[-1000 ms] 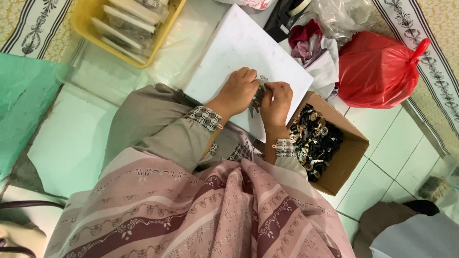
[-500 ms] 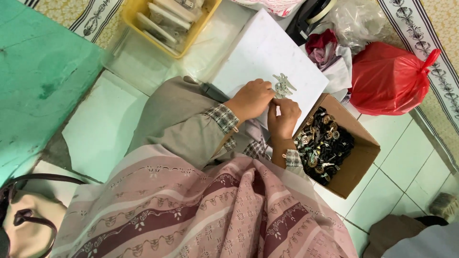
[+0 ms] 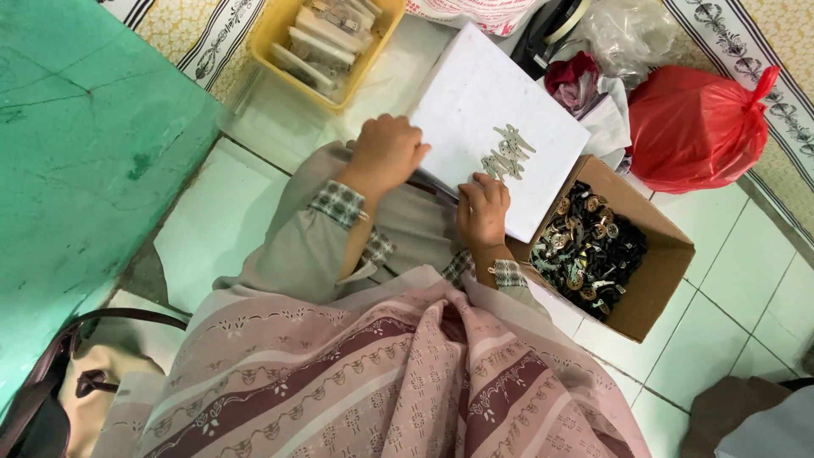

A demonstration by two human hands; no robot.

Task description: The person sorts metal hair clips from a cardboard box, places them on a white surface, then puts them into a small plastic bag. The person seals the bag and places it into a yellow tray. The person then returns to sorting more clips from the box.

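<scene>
White board (image 3: 475,102) lies across the person's lap, tilted toward the far right, and carries a short row of small pale metal pieces (image 3: 509,154) laid side by side near its right edge. That row covers only a small patch; most of the board's surface is bare, so the laying-out looks barely begun, with much left to place.

Green table (image 3: 76,144) fills the left side, well apart from the hands. On the tiled floor (image 3: 746,263) at the right, just beside the board's near corner, an open cardboard box (image 3: 657,280) holds a heap of dark and brassy small metal parts (image 3: 589,250), far more than lie on the board. Beyond it sits a tied red plastic bag (image 3: 695,127), and a yellow tray (image 3: 284,21) of flat packets stands at the far edge. A brown handbag (image 3: 51,390) rests at the near left.

Left hand (image 3: 386,153) rests curled on the board's left edge, seemingly steadying it. Right hand (image 3: 483,208) sits at the board's near edge, fingers bent and their tips touching or just short of the nearest piece in the row; whether it pinches a piece I cannot tell, since the fingertips are hidden

Nothing blocks the way between box and board
</scene>
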